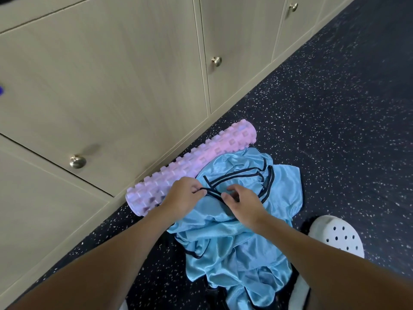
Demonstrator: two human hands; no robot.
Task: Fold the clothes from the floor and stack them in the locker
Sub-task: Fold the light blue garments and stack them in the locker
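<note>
Both forearms [107,251] reach in from the bottom edge and angle toward each other over a crumpled heap of shiny blue clothes [234,249] on the dark speckled floor [335,130]. White clog [337,233] sits just right of the pile. Left hand [184,195] is knuckles-up, pinching the black trim [212,191] with thumb and fingertips. Right hand [240,201] is close beside it, fingers curled, pinching the same trim. Behind the pile, touching it, lies a pink knobby foam roller [192,162], right along the base of the closed wood-look locker doors [111,74] with round metal knobs [77,161].
</note>
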